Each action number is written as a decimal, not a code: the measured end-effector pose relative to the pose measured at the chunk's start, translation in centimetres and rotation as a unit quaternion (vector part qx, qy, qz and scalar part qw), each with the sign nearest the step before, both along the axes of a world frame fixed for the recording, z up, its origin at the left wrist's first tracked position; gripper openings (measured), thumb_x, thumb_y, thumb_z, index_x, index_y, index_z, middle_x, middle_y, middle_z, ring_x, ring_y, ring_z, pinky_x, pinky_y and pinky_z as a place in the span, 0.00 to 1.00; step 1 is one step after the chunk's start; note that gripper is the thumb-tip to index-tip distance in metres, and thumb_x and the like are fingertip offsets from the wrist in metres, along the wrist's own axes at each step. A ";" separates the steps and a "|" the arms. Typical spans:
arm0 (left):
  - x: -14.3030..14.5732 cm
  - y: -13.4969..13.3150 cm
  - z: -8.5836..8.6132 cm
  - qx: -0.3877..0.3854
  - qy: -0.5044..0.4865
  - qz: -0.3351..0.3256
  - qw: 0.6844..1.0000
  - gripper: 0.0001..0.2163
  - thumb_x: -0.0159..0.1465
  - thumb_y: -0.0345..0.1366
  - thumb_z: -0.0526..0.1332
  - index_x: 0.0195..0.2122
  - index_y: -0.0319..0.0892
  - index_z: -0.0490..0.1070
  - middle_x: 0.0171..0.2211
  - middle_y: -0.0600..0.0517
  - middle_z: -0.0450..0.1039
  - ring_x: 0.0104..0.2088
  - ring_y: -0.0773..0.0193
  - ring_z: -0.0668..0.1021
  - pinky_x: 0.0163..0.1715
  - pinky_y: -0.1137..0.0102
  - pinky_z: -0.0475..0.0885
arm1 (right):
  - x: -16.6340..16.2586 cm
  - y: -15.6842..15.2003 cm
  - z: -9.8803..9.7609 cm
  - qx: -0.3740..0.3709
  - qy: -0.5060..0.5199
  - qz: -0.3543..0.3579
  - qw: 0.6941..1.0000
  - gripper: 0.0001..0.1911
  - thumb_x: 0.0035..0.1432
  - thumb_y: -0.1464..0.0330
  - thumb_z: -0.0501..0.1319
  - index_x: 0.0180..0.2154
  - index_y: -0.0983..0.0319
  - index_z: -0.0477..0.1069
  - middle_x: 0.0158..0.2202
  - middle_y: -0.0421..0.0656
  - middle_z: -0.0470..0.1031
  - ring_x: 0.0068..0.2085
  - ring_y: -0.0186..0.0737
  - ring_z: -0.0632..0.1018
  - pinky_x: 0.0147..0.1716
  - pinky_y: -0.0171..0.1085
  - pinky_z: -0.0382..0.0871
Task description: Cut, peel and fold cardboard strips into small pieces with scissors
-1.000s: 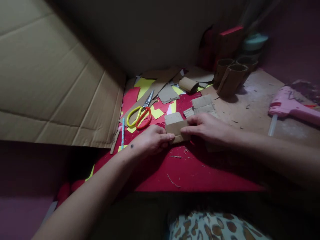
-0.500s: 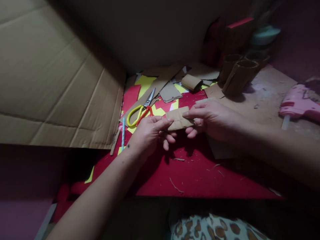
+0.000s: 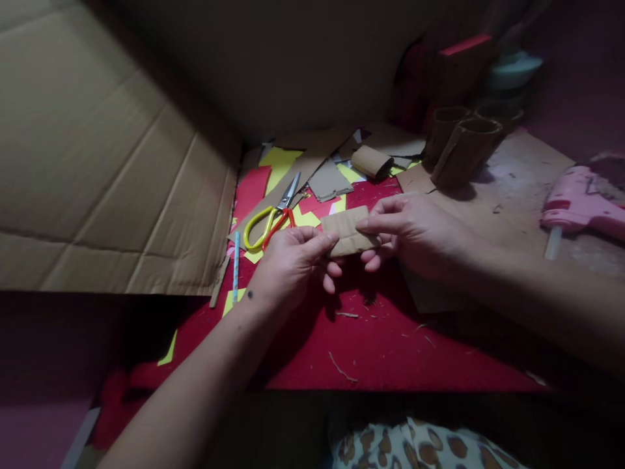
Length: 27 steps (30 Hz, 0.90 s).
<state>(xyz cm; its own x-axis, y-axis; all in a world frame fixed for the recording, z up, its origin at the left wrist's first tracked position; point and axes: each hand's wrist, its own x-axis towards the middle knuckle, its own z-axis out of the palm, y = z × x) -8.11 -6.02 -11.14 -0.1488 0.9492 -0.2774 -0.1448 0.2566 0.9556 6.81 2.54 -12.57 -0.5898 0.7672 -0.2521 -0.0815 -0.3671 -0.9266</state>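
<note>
"Where's the cardboard piece (image 3: 350,229)?"

"Right of the scissors (image 3: 282,209) and nearer the person, between both hands."

"How does the left hand (image 3: 290,259) grip it?"

"It pinches the end closer to the scissors, thumb flat on the upper face. Lower fingertips hang slightly parted below."

"And the right hand (image 3: 417,228)?"

"It pinches the end farther from the scissors, one digit pressing the face, others curled loosely beneath. I can't tell exactly where those hidden fingers touch."

"Anything else around?"

"A blue straw (image 3: 236,267) left of the scissors; a pink glue gun (image 3: 573,200) well to their right."
</note>
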 end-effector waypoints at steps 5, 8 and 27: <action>-0.1 -0.2 0.1 0.019 0.050 -0.003 0.999 0.09 0.60 0.34 0.62 0.25 0.38 0.68 0.16 0.53 0.71 0.13 0.70 0.72 0.14 0.77 0.64 | 0.2 -0.6 0.5 0.015 0.012 -0.019 1.000 0.19 0.41 0.67 0.73 0.22 0.59 0.60 0.17 0.36 0.66 0.19 0.37 0.75 0.19 0.37 0.74; -0.1 -0.2 0.1 0.014 0.062 -0.005 0.998 0.08 0.59 0.35 0.63 0.27 0.38 0.67 0.17 0.53 0.72 0.13 0.69 0.72 0.14 0.77 0.65 | 0.2 -0.8 0.6 0.040 0.021 -0.028 0.999 0.19 0.39 0.68 0.74 0.21 0.59 0.61 0.14 0.34 0.64 0.18 0.36 0.74 0.18 0.37 0.74; -0.2 -0.4 -0.6 0.139 0.258 0.028 0.956 0.11 0.61 0.36 0.60 0.24 0.41 0.62 0.18 0.55 0.70 0.17 0.70 0.70 0.17 0.74 0.64 | 0.3 -0.3 -0.4 -0.041 0.047 0.088 0.994 0.10 0.51 0.69 0.67 0.34 0.66 0.71 0.29 0.48 0.77 0.24 0.37 0.78 0.24 0.36 0.78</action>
<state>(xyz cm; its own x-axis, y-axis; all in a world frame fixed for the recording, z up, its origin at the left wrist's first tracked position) -8.30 -6.41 -11.77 -0.2512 0.9619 0.1077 0.3571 -0.0113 0.9340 7.11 2.22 -12.95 -0.7376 0.6289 -0.2458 -0.0947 -0.4568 -0.8845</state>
